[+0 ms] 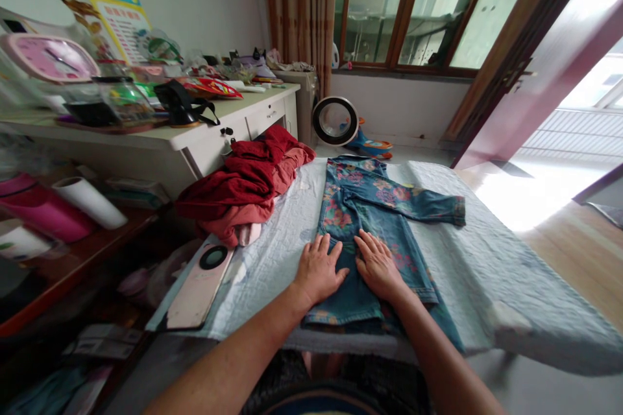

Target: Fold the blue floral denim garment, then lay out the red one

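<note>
A blue denim garment (360, 214) with a printed flower pattern lies spread on the cloth-covered table (487, 259). One long sleeve reaches out to the right, and the lower part is partly folded over itself. Flat on the left part of the denim rests my left hand (321, 269), its fingers stretched and thumb out to the side. My right hand (378, 266) presses on the same garment just to the right, palm down with the fingers extended. Neither hand grips anything. The cloth under both palms is hidden.
Left of the garment are a heap of red cloth (248, 175) and a pale phone (202, 285) with a round black camera ring. A cluttered desk (253, 104) stands at the back left. A pink clock (53, 58) sits on it. At the right, a door (530, 71) stands ajar.
</note>
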Demonstrator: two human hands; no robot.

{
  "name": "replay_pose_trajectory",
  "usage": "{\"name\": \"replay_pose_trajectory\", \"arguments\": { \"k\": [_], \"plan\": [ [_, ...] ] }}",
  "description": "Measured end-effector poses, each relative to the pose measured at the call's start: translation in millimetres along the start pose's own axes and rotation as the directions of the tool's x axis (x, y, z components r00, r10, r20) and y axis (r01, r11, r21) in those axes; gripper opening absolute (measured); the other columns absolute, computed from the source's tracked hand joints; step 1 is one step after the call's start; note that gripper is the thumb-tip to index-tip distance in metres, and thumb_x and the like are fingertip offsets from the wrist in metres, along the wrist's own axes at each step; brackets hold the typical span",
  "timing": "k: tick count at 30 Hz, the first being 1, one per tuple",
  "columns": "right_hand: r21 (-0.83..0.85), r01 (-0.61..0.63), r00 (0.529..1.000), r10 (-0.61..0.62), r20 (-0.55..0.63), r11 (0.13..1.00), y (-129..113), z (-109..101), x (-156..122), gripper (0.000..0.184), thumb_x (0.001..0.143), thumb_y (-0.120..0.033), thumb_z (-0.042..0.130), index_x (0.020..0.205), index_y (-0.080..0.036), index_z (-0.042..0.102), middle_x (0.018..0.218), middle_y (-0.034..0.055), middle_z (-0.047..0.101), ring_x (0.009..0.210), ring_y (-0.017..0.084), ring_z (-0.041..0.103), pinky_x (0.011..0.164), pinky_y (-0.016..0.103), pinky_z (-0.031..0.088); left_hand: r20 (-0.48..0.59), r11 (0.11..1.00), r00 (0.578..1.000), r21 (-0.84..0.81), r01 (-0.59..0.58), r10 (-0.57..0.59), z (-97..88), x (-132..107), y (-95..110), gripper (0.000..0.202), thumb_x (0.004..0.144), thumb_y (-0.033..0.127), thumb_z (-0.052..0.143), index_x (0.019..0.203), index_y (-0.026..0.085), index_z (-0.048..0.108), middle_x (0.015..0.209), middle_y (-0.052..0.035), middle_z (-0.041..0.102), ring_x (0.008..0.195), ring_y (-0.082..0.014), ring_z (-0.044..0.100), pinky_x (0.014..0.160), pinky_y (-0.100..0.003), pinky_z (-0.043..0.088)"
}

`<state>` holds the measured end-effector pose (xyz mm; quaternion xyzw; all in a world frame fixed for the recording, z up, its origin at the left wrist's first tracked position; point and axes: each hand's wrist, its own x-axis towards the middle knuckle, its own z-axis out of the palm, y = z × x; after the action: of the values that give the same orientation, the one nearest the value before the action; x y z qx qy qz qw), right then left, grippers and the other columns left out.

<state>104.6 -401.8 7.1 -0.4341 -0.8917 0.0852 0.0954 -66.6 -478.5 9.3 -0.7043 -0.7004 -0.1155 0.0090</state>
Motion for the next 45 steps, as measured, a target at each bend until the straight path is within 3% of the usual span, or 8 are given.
{"name": "replay_pose_trajectory", "arguments": {
  "k": [3, 6, 14, 22, 26, 31, 34, 45],
  "plan": [
    [0.011, 0.001, 1.0, -0.001, 0.007, 1.0, 1, 0, 1, 0.054, 0.093, -0.028, 0.037, 0.145, -0.019, 0.043, 0.157, 0.0055, 0.033, 0.146, 0.022, 0.025, 0.119, 0.042, 0.02, 0.049, 1.0, 0.999, -0.027, 0.0, 0.001, 6.0, 2, -2, 0.087, 0.078, 0.077, 0.049, 0.147, 0.025, 0.04, 0.155, -0.0172, 0.033, 0.141, -0.0408, 0.029, 0.11, -0.059, 0.028],
    [0.025, 0.001, 1.0, -0.001, -0.008, 1.0, 1, 0, 1, 0.054, 0.092, -0.028, 0.038, 0.145, -0.017, 0.043, 0.157, 0.0064, 0.034, 0.145, 0.022, 0.026, 0.119, 0.042, 0.02, 0.057, 0.999, 0.998, -0.042, 0.0, 0.003, 12.6, 1, -4, 0.09, 0.078, 0.081, 0.043, 0.15, 0.027, 0.034, 0.158, -0.0168, 0.027, 0.145, -0.0404, 0.021, 0.112, -0.06, 0.022],
    [0.083, 0.008, 0.995, 0.0, -0.099, 0.997, 3, 6, -2, 0.063, 0.089, -0.033, 0.047, 0.148, -0.015, 0.035, 0.155, 0.0113, 0.036, 0.143, 0.024, 0.03, 0.118, 0.044, 0.024, 0.053, 1.0, 0.998, 0.005, 0.021, -0.022, 12.4, 8, -17, 0.073, 0.088, 0.073, 0.036, 0.15, 0.035, 0.033, 0.16, -0.011, 0.025, 0.146, -0.0339, 0.021, 0.115, -0.058, 0.018],
    [0.157, 0.06, 0.974, -0.024, -0.226, 0.986, 9, 10, -2, 0.044, 0.092, -0.029, 0.047, 0.132, -0.013, 0.05, 0.141, 0.0159, 0.049, 0.134, 0.027, 0.041, 0.112, 0.046, 0.033, -0.05, 0.985, 0.988, 0.084, 0.153, -0.149, 0.8, 14, -24, 0.065, 0.092, 0.052, 0.048, 0.149, 0.023, 0.035, 0.154, -0.0167, 0.034, 0.143, -0.0354, 0.029, 0.114, -0.057, 0.022],
    [0.21, 0.102, 0.964, -0.044, -0.263, 0.972, 12, 6, -1, 0.028, 0.093, -0.027, 0.044, 0.116, -0.017, 0.059, 0.124, 0.0127, 0.058, 0.116, 0.024, 0.054, 0.101, 0.04, 0.044, -0.088, 1.0, 0.996, 0.022, -0.015, 0.017, -6.3, 5, -8, 0.055, 0.093, 0.039, 0.052, 0.144, 0.02, 0.043, 0.155, -0.0149, 0.034, 0.143, -0.03, 0.03, 0.117, -0.05, 0.023],
    [0.22, 0.081, 0.973, -0.03, -0.229, 0.972, 11, 2, 1, 0.024, 0.09, -0.023, 0.048, 0.109, -0.019, 0.061, 0.119, 0.0097, 0.061, 0.114, 0.023, 0.053, 0.102, 0.041, 0.043, 0.086, 0.965, 0.969, -0.148, -0.216, 0.231, 2.3, -6, 1, 0.063, 0.093, 0.06, 0.042, 0.144, 0.024, 0.043, 0.156, -0.0113, 0.034, 0.144, -0.0295, 0.028, 0.115, -0.05, 0.027],
    [0.21, 0.04, 0.98, 0.003, -0.197, 0.977, 9, 2, 1, 0.032, 0.085, -0.018, 0.049, 0.115, -0.018, 0.06, 0.128, 0.0097, 0.059, 0.123, 0.024, 0.049, 0.108, 0.041, 0.037, 0.079, 0.969, 0.974, -0.144, -0.2, 0.213, 8.4, -7, -1, 0.071, 0.09, 0.068, 0.041, 0.148, 0.027, 0.037, 0.16, -0.0114, 0.026, 0.146, -0.0326, 0.022, 0.116, -0.053, 0.024],
    [0.22, 0.005, 0.994, 0.02, -0.11, 0.976, 9, 1, 1, 0.055, 0.072, -0.013, 0.047, 0.125, -0.018, 0.056, 0.138, 0.0094, 0.053, 0.131, 0.023, 0.043, 0.113, 0.042, 0.03, 0.011, 0.992, 0.994, -0.063, -0.106, 0.107, 12.8, -6, -11, 0.066, 0.091, 0.065, 0.042, 0.148, 0.032, 0.038, 0.159, -0.0094, 0.027, 0.145, -0.0308, 0.026, 0.117, -0.05, 0.025]
  ]
}}
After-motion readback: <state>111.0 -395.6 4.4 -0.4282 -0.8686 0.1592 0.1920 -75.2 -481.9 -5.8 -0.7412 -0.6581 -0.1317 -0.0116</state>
